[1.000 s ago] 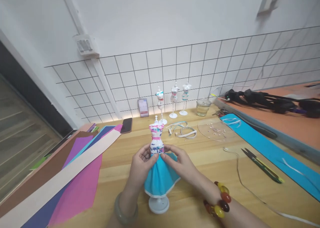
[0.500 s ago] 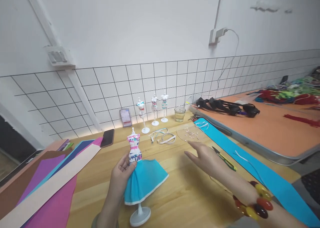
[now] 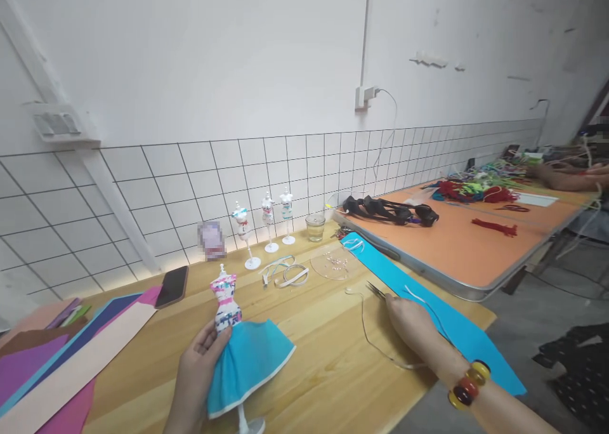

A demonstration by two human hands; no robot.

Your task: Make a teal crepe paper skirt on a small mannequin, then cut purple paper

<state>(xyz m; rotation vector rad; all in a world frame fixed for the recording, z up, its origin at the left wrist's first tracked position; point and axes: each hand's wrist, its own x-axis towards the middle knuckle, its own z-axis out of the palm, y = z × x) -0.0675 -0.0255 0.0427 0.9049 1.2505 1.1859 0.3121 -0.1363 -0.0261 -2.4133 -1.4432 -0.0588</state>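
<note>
My left hand (image 3: 197,361) is closed around the waist of a small dress form (image 3: 227,302). The form has a white, pink and blue patterned bodice and stands on a white base, partly cut off below. A turquoise skirt (image 3: 252,361) with a white hem flares out from it to the right. My right hand (image 3: 406,320), with a beaded bracelet (image 3: 469,384) at the wrist, is closed over a pair of thread snips (image 3: 375,289). Only their dark pointed tips show; the handles are hidden. A thin cord (image 3: 365,326) curls on the table beside this hand.
Three small dress forms (image 3: 269,221) stand by the wall near a glass cup (image 3: 315,228). A clear disc with beads (image 3: 333,263), ribbon loops (image 3: 288,274), a phone (image 3: 172,286) and coloured sheets (image 3: 80,364) lie around. Blue fabric (image 3: 457,339) borders the orange table (image 3: 457,250). Another person's hands (image 3: 566,175) are far right.
My right hand has come down onto the thread snips and closed over them. My left hand still holds the dress form. The view has turned to the right.
</note>
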